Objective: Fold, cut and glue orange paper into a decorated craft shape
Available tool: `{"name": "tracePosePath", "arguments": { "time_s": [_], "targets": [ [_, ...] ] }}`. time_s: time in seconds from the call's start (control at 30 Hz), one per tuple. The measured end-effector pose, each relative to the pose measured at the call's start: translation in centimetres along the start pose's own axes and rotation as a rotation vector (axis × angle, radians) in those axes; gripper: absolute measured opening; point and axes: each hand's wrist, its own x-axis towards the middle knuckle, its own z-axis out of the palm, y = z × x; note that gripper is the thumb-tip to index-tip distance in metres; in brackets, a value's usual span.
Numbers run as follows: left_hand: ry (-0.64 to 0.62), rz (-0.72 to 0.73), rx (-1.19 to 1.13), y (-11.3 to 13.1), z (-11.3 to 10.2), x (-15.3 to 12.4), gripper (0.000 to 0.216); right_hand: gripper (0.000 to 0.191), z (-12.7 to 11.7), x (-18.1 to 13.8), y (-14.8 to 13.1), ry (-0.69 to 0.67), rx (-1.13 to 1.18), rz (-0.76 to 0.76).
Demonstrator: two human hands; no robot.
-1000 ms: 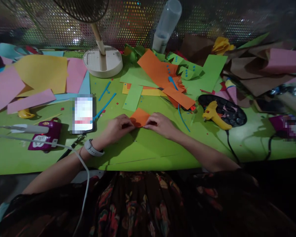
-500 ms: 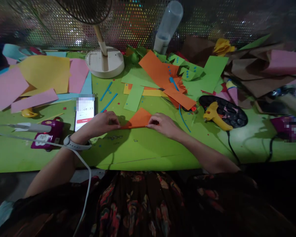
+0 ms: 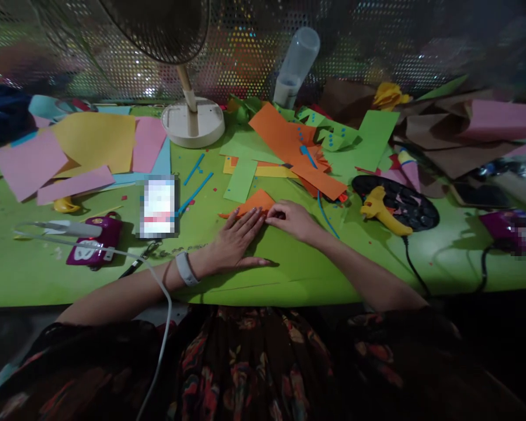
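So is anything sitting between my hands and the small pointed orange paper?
Nothing visible: the left bare hand lies with fingers on the small pointed orange paper, and the right bare hand is at its right end. The light-green rectangular paper strip lies beyond, not between.

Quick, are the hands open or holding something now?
Left hand: open, fingers flat on the orange paper.
Right hand: curled at the paper's right end; grip unclear.
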Motion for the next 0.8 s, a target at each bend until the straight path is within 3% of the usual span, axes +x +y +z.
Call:
{"name": "tracePosePath", "arguments": {
  "time_s": [0.53, 0.8],
  "targets": [
    [-0.001, -0.062, 0.001, 0.1, -0.1, -0.1, 0.097, 0.016, 0.0, 0.1, -0.3, -0.018, -0.135, -0.012],
    [0.020, -0.044, 0.014, -0.2, 0.0, -0.1, 0.095, 0.010, -1.8, -0.8, 0.6, -0.050, -0.108, 0.054]
  ]
}}
